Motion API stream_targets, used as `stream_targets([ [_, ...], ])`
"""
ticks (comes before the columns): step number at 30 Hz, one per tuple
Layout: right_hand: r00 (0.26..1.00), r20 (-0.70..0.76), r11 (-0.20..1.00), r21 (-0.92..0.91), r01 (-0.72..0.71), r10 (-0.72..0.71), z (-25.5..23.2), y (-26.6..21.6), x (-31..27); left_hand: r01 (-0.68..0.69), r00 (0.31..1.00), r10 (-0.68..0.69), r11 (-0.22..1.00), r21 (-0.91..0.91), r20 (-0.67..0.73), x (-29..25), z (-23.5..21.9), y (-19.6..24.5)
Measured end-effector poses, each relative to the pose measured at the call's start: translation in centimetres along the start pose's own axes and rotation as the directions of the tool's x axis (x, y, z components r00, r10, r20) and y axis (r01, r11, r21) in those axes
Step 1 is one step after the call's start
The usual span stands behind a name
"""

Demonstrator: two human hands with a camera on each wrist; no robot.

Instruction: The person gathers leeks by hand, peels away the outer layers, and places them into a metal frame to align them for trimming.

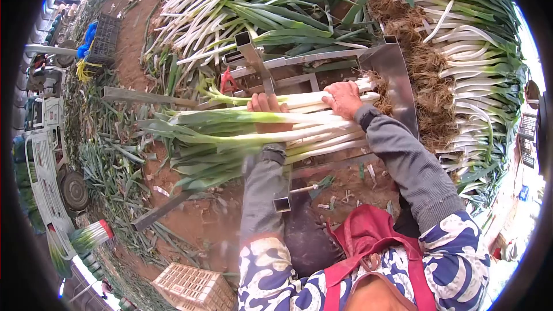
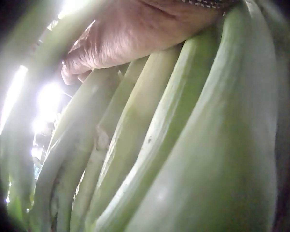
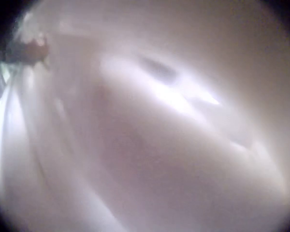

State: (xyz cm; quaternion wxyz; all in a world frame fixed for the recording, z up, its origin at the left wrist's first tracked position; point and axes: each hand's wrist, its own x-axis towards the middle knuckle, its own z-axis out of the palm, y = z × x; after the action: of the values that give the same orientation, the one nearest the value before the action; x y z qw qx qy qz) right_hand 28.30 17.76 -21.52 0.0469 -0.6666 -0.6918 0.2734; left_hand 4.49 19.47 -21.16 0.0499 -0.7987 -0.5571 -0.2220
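A bundle of leeks lies across a metal frame, its roots near the metal end plate. In the head view the left hand is among the leeks, fingers curled over the far stalks and part of the palm hidden by nearer ones. The left wrist view has the same hand against green-white stalks. The right hand grips white stalks near the roots, fingers bent round them. Blurred pale stalks fill much of the right wrist view.
Loose leeks are heaped beyond the frame. A long row of leeks lies at the right, roots inward. Metal bars stick out leftward. A beige crate, a dark crate and a truck stand around.
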Motion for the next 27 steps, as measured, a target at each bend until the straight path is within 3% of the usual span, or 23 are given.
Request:
stream_targets([
  [1,1.000,0.001,1.000,-0.017,-0.011,0.011,-0.3,-0.2,0.0,-0.005,1.000,0.004,1.000,-0.004,-0.016,0.1,0.1,-0.1],
  [4,0.975,-0.208,0.917,0.371,0.149,-0.074,-1.5,-0.2,1.1,-0.006,1.000,0.006,1.000,0.010,-0.011,0.3,0.3,-0.6],
  [5,0.914,-0.358,0.933,0.223,0.283,-0.192,-1.4,-0.5,0.6,-0.006,1.000,0.006,1.000,0.017,-0.003,0.2,0.4,-0.7],
  [7,0.967,-0.136,0.899,0.359,0.252,-0.217,-3.1,-4.3,-2.3,0.001,1.000,-0.002,0.999,0.035,0.015,0.3,0.3,-0.6],
  [8,0.974,-0.030,0.884,0.414,0.217,-0.225,-3.3,-6.0,-3.5,-0.052,0.997,0.055,0.996,0.072,-0.053,-0.4,1.1,-1.5],
  [10,0.931,-0.238,0.910,0.248,0.333,-0.276,-1.6,-7.5,-5.1,-0.164,0.963,0.181,0.981,0.103,-0.199,-1.7,4.3,-2.9],
  [12,0.916,-0.353,0.913,0.280,0.298,-0.191,-0.4,-8.5,-5.3,0.016,0.991,-0.033,0.992,0.128,0.128,-0.3,1.3,-1.0],
  [15,0.902,-0.367,0.947,0.129,0.294,-0.230,-0.8,-9.6,-4.4,-0.001,0.998,-0.003,0.999,0.054,0.063,0.1,0.5,-0.6],
  [18,0.974,-0.178,0.940,0.284,0.189,-0.142,-1.7,-9.9,-4.2,-0.002,0.998,-0.001,0.998,0.056,0.057,-0.2,1.0,-0.8],
  [19,0.999,-0.026,0.944,0.327,0.048,-0.041,-2.3,-9.9,-4.0,-0.003,0.999,-0.001,0.998,0.061,0.055,-0.2,1.0,-0.7],
  [22,0.958,-0.066,0.946,0.153,0.287,-0.280,-2.0,-9.4,-3.5,-0.010,1.000,0.008,0.997,0.078,0.020,-0.1,0.4,-0.3],
  [23,0.908,-0.238,0.925,0.083,0.371,-0.344,-1.7,-9.7,-3.9,-0.005,1.000,0.004,0.997,0.074,0.015,0.2,0.2,0.0],
  [25,0.892,-0.327,0.945,-0.007,0.328,-0.312,-2.3,-9.8,-2.5,-0.008,1.000,0.008,0.999,0.040,0.011,0.5,-0.2,0.1],
  [26,0.878,-0.377,0.953,-0.051,0.300,-0.296,-2.8,-9.9,-1.5,0.132,0.964,-0.105,0.986,-0.100,0.244,0.9,-0.4,-0.1],
  [27,0.896,-0.363,0.966,-0.046,0.256,-0.254,-1.8,-9.1,0.1,0.120,0.957,-0.122,0.992,0.021,0.265,0.8,-0.3,0.2],
])
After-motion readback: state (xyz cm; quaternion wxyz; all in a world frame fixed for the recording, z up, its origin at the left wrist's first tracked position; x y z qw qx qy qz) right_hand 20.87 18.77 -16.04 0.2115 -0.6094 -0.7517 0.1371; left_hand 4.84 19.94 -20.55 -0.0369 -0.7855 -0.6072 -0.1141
